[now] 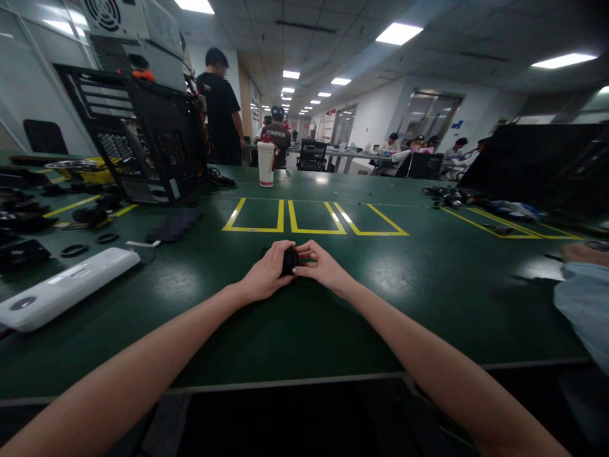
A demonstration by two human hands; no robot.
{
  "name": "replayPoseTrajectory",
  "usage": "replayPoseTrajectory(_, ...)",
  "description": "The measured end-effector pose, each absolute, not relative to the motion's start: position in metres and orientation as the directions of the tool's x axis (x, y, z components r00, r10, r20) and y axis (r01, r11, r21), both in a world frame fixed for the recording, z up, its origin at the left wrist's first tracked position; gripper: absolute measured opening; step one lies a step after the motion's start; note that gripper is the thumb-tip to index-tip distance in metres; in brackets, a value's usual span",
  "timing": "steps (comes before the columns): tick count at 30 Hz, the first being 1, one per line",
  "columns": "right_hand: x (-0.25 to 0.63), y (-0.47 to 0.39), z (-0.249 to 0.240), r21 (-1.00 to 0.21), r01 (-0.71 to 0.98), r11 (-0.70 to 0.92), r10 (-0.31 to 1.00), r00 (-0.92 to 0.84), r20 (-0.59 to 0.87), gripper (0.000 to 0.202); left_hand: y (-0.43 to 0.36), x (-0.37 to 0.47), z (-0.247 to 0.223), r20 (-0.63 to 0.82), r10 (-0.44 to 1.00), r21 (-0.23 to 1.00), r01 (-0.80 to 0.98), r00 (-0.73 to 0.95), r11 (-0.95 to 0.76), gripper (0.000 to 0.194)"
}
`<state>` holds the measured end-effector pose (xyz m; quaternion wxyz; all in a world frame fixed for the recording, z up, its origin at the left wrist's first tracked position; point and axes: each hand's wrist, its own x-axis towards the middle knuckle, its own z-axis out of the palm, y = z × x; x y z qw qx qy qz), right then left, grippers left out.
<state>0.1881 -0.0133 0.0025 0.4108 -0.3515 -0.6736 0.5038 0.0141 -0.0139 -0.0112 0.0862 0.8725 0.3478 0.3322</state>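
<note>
A small black object (290,261), partly rounded, is between my hands over the middle of the green table (309,336). My left hand (268,271) is wrapped over its left side, fingers closed. From the right, my right hand (321,265) pinches its edge between the thumb and bent fingers. Fingers cover much of the object, and its exact kind cannot be made out. It sits low, at or just above the tabletop.
Yellow tape frames (318,231) lie beyond my hands, with a white cup (266,165) behind. At left are a long white device (71,285), black rings (74,250) and an open computer case (147,133). Another person's sleeve (583,304) reaches in at right.
</note>
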Motion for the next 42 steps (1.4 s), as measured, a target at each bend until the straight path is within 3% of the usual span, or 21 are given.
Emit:
replayPoseTrajectory(4,0.1863,-0.0127,0.0028,-0.947,0.102,0.305,0.897,-0.366,0.249,0.024,-0.0137,0.0142,-0.0112,0.527,0.659,0.384,0.542,0.536,-0.748,0.061)
replayPoseTrajectory(12,0.1865,-0.0109,0.0009,-0.959,0.155,0.236,0.911,-0.379,0.162,0.031,-0.0134,0.0137,-0.0117,0.519,0.670,0.400,0.542,0.531,-0.739,0.060)
replayPoseTrajectory(16,0.1888,-0.0117,-0.0004,-0.956,0.095,0.277,0.883,-0.417,0.214,0.035,-0.0131,0.0133,-0.0122,0.517,0.671,0.411,0.534,0.531,-0.739,0.060)
replayPoseTrajectory(21,0.1850,-0.0135,0.0027,-0.945,0.095,0.312,0.894,-0.367,0.258,0.024,-0.0125,0.0138,-0.0118,0.519,0.669,0.408,0.534,0.532,-0.741,0.060)
replayPoseTrajectory(27,0.1839,-0.0145,0.0045,-0.972,0.112,0.206,0.918,-0.365,0.153,0.031,-0.0123,0.0138,-0.0125,0.517,0.669,0.398,0.542,0.534,-0.740,0.060)
replayPoseTrajectory(31,0.1880,-0.0127,0.0006,-0.958,0.071,0.277,0.879,-0.422,0.223,0.036,-0.0126,0.0131,-0.0125,0.512,0.670,0.389,0.550,0.539,-0.739,0.060)
replayPoseTrajectory(36,0.1865,-0.0116,-0.0002,-0.949,0.079,0.306,0.890,-0.377,0.256,0.024,-0.0134,0.0132,-0.0111,0.509,0.675,0.394,0.553,0.534,-0.734,0.061)
replayPoseTrajectory(42,0.1859,-0.0116,0.0026,-0.976,0.089,0.200,0.908,-0.392,0.150,0.032,-0.0136,0.0131,-0.0114,0.512,0.673,0.400,0.546,0.534,-0.736,0.061)
